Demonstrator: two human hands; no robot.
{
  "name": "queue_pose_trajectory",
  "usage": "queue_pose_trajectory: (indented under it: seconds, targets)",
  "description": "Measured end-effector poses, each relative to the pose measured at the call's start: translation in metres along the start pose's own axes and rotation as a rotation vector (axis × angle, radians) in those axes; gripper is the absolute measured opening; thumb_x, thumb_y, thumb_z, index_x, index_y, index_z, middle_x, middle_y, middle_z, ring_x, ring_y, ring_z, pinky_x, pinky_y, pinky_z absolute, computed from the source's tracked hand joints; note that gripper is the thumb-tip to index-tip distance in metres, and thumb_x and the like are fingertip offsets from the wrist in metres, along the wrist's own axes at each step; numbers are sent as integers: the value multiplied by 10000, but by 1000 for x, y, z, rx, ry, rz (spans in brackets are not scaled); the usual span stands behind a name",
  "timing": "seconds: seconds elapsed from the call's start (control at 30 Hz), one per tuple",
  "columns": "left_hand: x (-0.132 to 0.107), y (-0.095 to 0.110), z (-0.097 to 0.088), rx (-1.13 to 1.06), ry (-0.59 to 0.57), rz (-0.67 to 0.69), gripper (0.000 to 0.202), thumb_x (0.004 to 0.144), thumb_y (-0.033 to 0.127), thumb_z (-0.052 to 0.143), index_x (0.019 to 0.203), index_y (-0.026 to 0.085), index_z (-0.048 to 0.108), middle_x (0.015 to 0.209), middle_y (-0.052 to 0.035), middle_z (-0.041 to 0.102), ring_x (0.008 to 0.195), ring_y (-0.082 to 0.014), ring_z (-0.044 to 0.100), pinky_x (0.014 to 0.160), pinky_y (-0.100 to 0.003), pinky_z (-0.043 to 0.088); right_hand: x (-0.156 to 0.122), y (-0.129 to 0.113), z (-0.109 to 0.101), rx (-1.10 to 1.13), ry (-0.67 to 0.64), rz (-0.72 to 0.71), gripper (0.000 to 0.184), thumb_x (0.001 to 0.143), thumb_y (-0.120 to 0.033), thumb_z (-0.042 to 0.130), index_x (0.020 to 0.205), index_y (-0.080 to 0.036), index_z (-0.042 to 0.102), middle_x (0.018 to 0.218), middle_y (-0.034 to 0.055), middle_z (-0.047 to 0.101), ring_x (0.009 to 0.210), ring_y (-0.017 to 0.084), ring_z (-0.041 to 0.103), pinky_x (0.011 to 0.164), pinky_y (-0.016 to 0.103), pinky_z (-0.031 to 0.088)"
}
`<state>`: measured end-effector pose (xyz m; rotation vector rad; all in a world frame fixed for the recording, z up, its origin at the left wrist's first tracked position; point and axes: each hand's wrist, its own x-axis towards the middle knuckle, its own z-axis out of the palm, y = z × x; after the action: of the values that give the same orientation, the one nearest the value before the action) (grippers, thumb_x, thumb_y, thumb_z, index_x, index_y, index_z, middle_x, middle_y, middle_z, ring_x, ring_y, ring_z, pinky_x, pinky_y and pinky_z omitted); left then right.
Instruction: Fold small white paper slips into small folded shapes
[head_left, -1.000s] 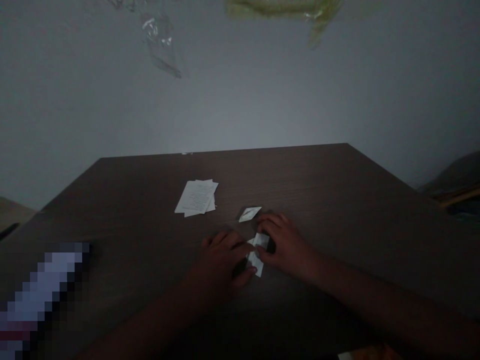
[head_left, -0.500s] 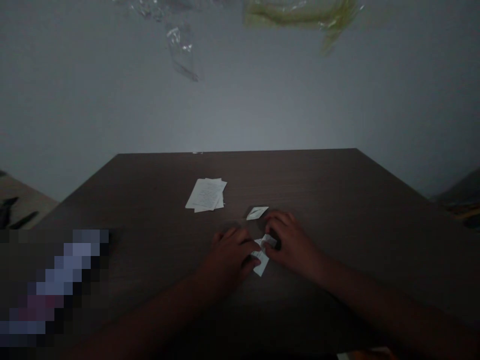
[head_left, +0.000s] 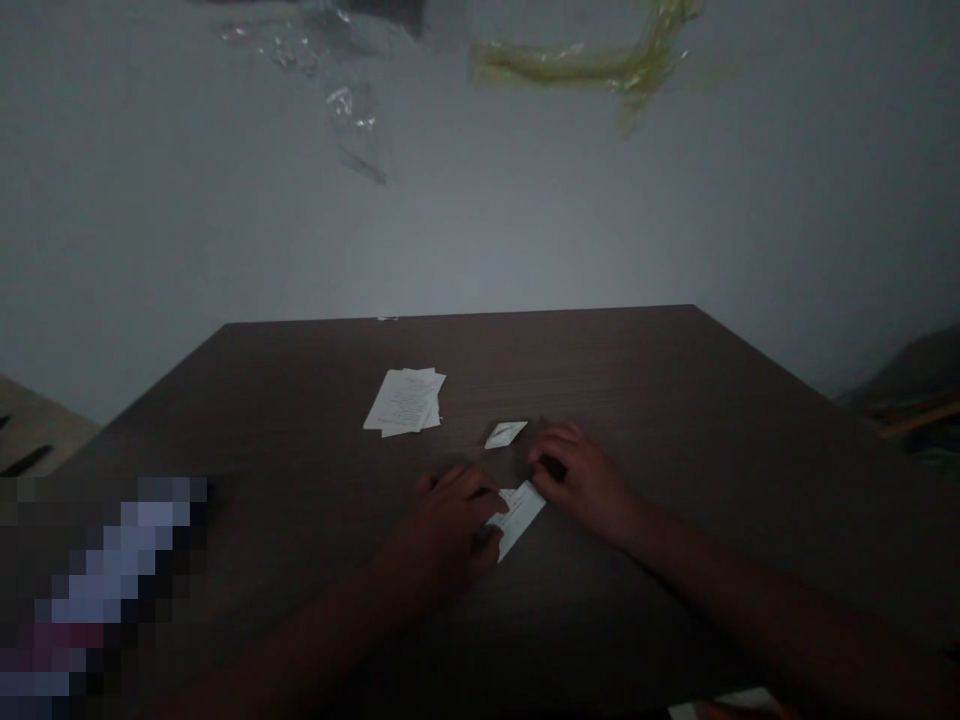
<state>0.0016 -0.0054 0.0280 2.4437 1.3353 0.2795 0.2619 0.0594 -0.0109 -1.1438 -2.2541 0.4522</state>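
Note:
A small white folded paper (head_left: 517, 513) lies on the dark wooden table (head_left: 675, 400) between my hands. My left hand (head_left: 450, 520) rests palm down with its fingers curled, pressing the paper's left edge. My right hand (head_left: 581, 480) lies just right of the paper, fingers curled and touching its upper end. A smaller folded white piece (head_left: 505, 434) sits just beyond the hands. Further back lies a short stack of printed paper slips (head_left: 405, 400).
The table's far edge meets a pale wall. Clear plastic (head_left: 352, 120) and yellowish tape (head_left: 585, 65) hang on the wall above. A blurred-out patch (head_left: 97, 580) covers the table's near left. Dim furniture (head_left: 915, 390) shows at the right.
The paper between my hands has been flattened and now lies longer along the table. My right hand has drawn back slightly up and right off it. The view shifted a little.

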Motion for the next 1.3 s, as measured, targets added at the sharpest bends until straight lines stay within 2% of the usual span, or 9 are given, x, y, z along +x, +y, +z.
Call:
queue_pose_trajectory:
  seconds: [0.07, 0.23, 0.4, 0.5, 0.67, 0.87, 1.03, 1.17, 1.3]
  targets:
    - [0, -1, 0, 7, -9, 7, 364, 957, 45, 759, 1250, 256, 803, 1372, -58, 824, 1310, -335, 765, 1160, -530, 554, -2, -4, -1, -3, -18, -37, 142, 955, -105, 753, 992, -242, 763, 1027, 44, 796, 1057, 279, 729, 1008, 457, 535]
    - [1, 0, -3, -9, -52, 2, 491, 913, -46, 675, 1320, 212, 769, 1395, -88, 813, 1316, -318, 754, 1201, -520, 592, -10, -17, 0, -19, -110, -82, 150, 972, -107, 786, 1010, -253, 792, 1007, 31, 792, 1046, 270, 694, 991, 432, 491]
    - [-1, 2, -4, -83, 1, 48, 399, 936, -39, 695, 1247, 193, 788, 1377, -105, 814, 1314, -316, 763, 1199, -455, 625, -14, -32, 4, -81, -190, -162, 114, 992, -134, 813, 1002, -241, 772, 988, 32, 774, 1022, 270, 665, 949, 430, 490]
    - [0, 2, -3, -97, -11, 41, 353, 955, -29, 708, 1214, 201, 776, 1343, -97, 813, 1291, -297, 769, 1182, -432, 638, -15, -36, 6, -90, -221, -216, 108, 1039, -131, 779, 1017, -237, 773, 1019, 41, 774, 1026, 262, 676, 974, 434, 528]
    - [4, 2, -1, -115, -57, 11, 319, 973, -23, 679, 1186, 207, 739, 1346, -92, 790, 1310, -285, 757, 1191, -436, 634, -16, -37, 6, -125, -222, -241, 105, 1063, -154, 763, 997, -234, 773, 1000, 46, 767, 982, 262, 680, 970, 447, 563]
    - [5, 2, 2, -91, -47, 20, 332, 959, -25, 650, 1168, 230, 689, 1333, -75, 777, 1274, -283, 765, 1147, -423, 649, -15, -36, 7, -152, -201, -265, 90, 1030, -150, 786, 1015, -237, 768, 1002, 45, 770, 974, 260, 676, 902, 412, 546]
    - [5, 4, 9, -28, -12, 24, 411, 900, -35, 643, 1194, 247, 692, 1290, -91, 794, 1234, -333, 764, 1124, -455, 639, -15, -38, 7, -185, -222, -246, 80, 1008, -147, 796, 995, -218, 760, 1017, 64, 780, 986, 272, 685, 920, 427, 563]
    - [7, 3, 16, -5, 12, 36, 423, 894, -23, 646, 1231, 229, 686, 1291, -115, 793, 1235, -355, 755, 1114, -469, 632, -17, -38, 9, -228, -226, -250, 81, 1030, -177, 784, 1097, -217, 805, 1119, 98, 816, 1058, 304, 714, 957, 465, 588]
    - [5, 5, 10, -2, -18, 42, 395, 920, -15, 653, 1241, 216, 673, 1307, -111, 781, 1241, -339, 755, 1100, -458, 643, -16, -38, 9, -245, -231, -240, 90, 1055, -190, 776, 1115, -234, 826, 1129, 88, 831, 1089, 311, 733, 990, 487, 595]
